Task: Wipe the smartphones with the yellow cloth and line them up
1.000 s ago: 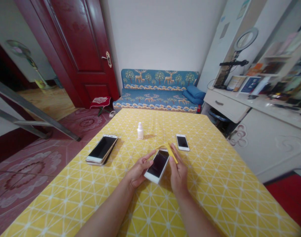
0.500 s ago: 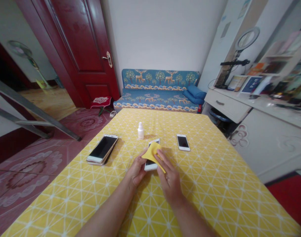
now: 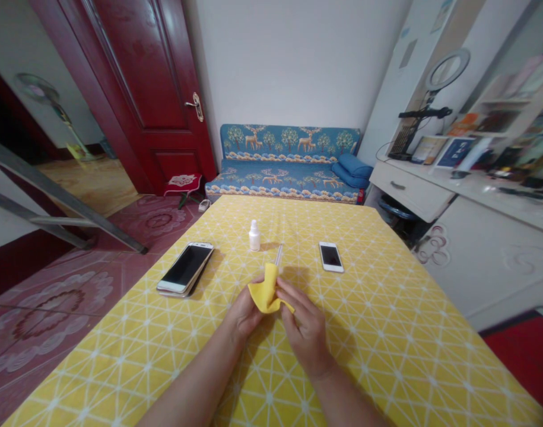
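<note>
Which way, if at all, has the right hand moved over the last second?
Yes: the right hand has shifted left, away from the small white phone lying face up beyond it.

left hand [image 3: 247, 313]: held phone [image 3: 278, 255] is gripped, its near part hidden by yellow cloth [image 3: 266, 290].
right hand [image 3: 307, 329]: yellow cloth is pressed by the fingers.
held phone: turned edge-on, far end exposed.
white bottle [image 3: 254, 237]: stood upright on patterned tablecloth [image 3: 271, 379].
phone stack [image 3: 185, 270]: laid left of the hands.
small phone [image 3: 331, 257]: laid screen up, right.
blue sofa [image 3: 280, 172]: placed beyond the table.
</note>
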Available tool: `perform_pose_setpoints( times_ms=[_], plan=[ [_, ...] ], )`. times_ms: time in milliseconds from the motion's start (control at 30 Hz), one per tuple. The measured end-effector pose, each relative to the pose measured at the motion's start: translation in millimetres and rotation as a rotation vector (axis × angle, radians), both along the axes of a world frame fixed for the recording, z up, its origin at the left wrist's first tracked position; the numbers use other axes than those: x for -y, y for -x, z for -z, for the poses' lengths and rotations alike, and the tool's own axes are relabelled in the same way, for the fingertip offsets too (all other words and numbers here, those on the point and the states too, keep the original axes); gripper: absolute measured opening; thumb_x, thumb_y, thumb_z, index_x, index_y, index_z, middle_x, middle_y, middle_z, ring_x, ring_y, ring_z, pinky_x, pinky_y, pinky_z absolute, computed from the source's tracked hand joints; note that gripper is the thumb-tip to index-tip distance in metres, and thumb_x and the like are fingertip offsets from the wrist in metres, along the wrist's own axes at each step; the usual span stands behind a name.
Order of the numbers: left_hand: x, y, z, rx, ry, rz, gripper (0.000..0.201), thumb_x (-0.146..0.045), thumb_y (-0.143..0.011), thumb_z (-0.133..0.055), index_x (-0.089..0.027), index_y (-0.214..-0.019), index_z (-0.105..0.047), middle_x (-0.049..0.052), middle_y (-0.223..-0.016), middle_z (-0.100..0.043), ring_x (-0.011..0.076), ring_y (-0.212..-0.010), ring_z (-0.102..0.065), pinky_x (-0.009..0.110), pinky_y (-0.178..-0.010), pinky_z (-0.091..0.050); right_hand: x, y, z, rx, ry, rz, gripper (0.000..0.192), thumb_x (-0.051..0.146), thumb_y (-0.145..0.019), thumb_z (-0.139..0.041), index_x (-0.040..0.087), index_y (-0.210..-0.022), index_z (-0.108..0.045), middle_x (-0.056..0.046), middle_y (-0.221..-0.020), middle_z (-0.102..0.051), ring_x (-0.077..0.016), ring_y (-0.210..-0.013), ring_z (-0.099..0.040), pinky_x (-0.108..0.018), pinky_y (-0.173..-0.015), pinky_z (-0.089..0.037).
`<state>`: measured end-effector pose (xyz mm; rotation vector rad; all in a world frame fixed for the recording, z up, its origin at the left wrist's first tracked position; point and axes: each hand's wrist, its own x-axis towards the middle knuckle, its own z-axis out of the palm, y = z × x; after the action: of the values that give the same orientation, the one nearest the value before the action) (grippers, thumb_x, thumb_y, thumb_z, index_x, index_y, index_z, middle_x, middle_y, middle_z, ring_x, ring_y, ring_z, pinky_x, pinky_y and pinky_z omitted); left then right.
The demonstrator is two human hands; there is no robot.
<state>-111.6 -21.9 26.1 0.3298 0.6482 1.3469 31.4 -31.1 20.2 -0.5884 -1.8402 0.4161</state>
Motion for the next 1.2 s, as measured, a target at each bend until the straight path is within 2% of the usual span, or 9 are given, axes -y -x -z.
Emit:
perform_pose_setpoints(
  times_ms=[100,267,367,467,567,733,933,1100,1200],
  plan=[
    [4.5,-4.8,2.4,-0.08,0.024,-0.043,0.008,-0.016,-0.077,-0.065,-0.009,-0.076,-0.068,0.006,-0.068,-0.068,0.0125,-0.057,-0.063,0.019,-0.054,-0.049,-0.2,3.6,4.0,0.053,-0.046,0.044,0.029,0.005,-0.087,-0.052,0.019,-0.109,-0.066,-0.013,-0.131,-0.059,-0.0244,-0.124,-0.054,-0.046,-0.103,-0.048],
    [7.3,-12.1,4.8,0.042,-0.054,0.083,0.016,-0.021,-0.08,-0.058,-0.01,-0.078,-0.069,0.006,-0.068,-0.066,0.0142,-0.064,-0.064,0.021,-0.062,-0.051,1.1,9.2,4.7,0.084,-0.049,0.131,0.02,0.009,-0.086,-0.055,0.017,-0.101,-0.064,-0.011,-0.102,-0.064,-0.0224,-0.104,-0.061,-0.044,-0.097,-0.051],
    [6.5,-13.4,6.3,0.075,-0.085,0.135,0.02,-0.023,-0.081,-0.056,-0.008,-0.08,-0.069,0.007,-0.068,-0.066,0.0154,-0.069,-0.066,0.021,-0.069,-0.053,0.8,9.6,4.2,0.131,-0.085,0.144,0.025,0.007,-0.087,-0.051,0.018,-0.106,-0.063,-0.009,-0.096,-0.064,-0.0208,-0.095,-0.061,-0.044,-0.095,-0.05],
    [5.8,-12.7,7.5,0.082,-0.071,0.155,0.028,-0.024,-0.085,-0.049,-0.006,-0.089,-0.07,0.011,-0.076,-0.069,0.0192,-0.08,-0.068,0.027,-0.08,-0.053,1.0,10.5,4.6,0.173,-0.119,0.104,0.037,0.004,-0.089,-0.045,0.019,-0.12,-0.06,-0.009,-0.099,-0.063,-0.0195,-0.094,-0.06,-0.039,-0.088,-0.053],
    [5.8,-10.1,7.2,0.121,-0.047,0.133,0.031,-0.025,-0.087,-0.045,-0.006,-0.089,-0.069,0.012,-0.079,-0.071,0.02,-0.083,-0.068,0.027,-0.08,-0.053,1.9,13.9,5.0,0.161,-0.104,0.033,0.042,0.003,-0.09,-0.041,0.019,-0.125,-0.059,-0.011,-0.104,-0.062,-0.0181,-0.094,-0.061,-0.032,-0.079,-0.056],
    [7.1,-6.1,4.9,0.201,0.02,0.112,0.024,-0.021,-0.087,-0.049,-0.006,-0.08,-0.067,0.011,-0.075,-0.07,0.0147,-0.073,-0.068,0.019,-0.073,-0.053,0.9,20.1,6.0,0.12,-0.109,0.019,0.046,0.006,-0.092,-0.041,0.021,-0.133,-0.053,-0.013,-0.126,-0.059,-0.0219,-0.119,-0.053,-0.041,-0.098,-0.05],
    [8.5,-12.5,0.6,0.258,0.026,0.118,0.018,-0.027,-0.088,-0.057,-0.013,-0.094,-0.067,0.004,-0.081,-0.07,0.012,-0.074,-0.067,0.018,-0.072,-0.052,-7.8,17.5,11.1,0.147,-0.106,0.069,0.051,0.008,-0.094,-0.039,0.025,-0.142,-0.043,-0.009,-0.137,-0.055,-0.0233,-0.133,-0.042,-0.049,-0.104,-0.046],
    [12.8,-18.8,-0.8,0.201,0.002,0.224,0.04,-0.046,-0.09,-0.052,-0.014,-0.11,-0.066,0.009,-0.101,-0.071,0.016,-0.092,-0.067,0.025,-0.087,-0.049,-18.2,7.4,11.5,0.136,-0.079,0.172,0.054,0.007,-0.094,-0.037,0.025,-0.144,-0.04,-0.01,-0.139,-0.053,-0.0248,-0.136,-0.038,-0.055,-0.106,-0.042],
    [16.4,-17.7,2.9,0.059,-0.003,0.339,0.037,-0.043,-0.09,-0.054,-0.013,-0.108,-0.066,0.011,-0.097,-0.071,0.0192,-0.086,-0.067,0.03,-0.078,-0.052,-24.9,-1.5,9.4,0.126,-0.05,0.227,0.056,0.004,-0.092,-0.032,0.023,-0.144,-0.042,-0.01,-0.139,-0.053,-0.0248,-0.136,-0.037,-0.056,-0.106,-0.041]
  ],
)
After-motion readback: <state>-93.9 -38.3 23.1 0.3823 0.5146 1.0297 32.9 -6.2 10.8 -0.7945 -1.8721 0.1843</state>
